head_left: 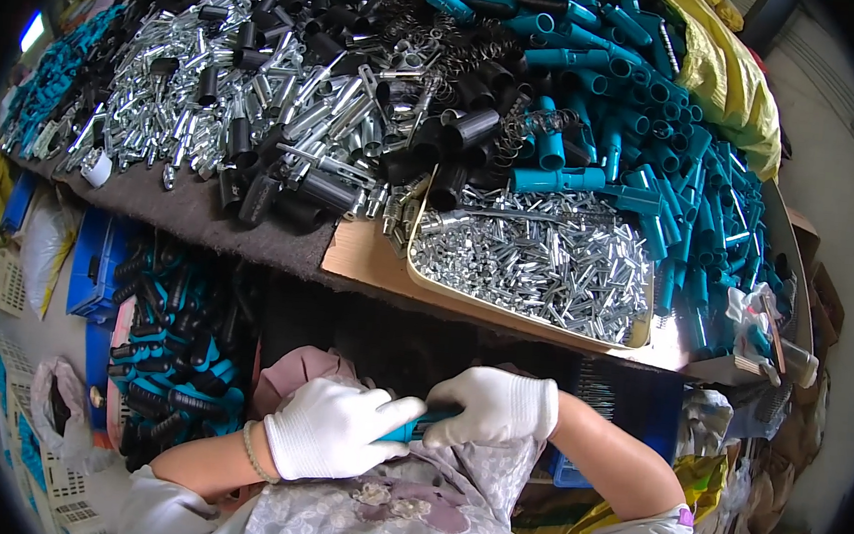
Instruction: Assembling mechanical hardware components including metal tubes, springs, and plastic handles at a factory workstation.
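Both my hands wear white knit gloves and meet in front of my lap, below the table edge. My left hand (329, 432) is closed round a teal plastic part (400, 433), and only a small piece of it shows between the fingers. From the other side my right hand (491, 410) grips the same part, thumb and fingers bent over it. The gloves hide most of its shape. Past the table edge stands a shallow cream tray (505, 299) heaped with small silver metal pins (548, 261).
On the table lie piles of teal tubular housings (612, 141), silver metal rods (189, 98), black sleeves (468, 130) and dark springs (465, 44). Below left, a bin holds teal-and-black handled pieces (180, 348) next to a blue crate (98, 266). A yellow sack (743, 81) drapes over the far right.
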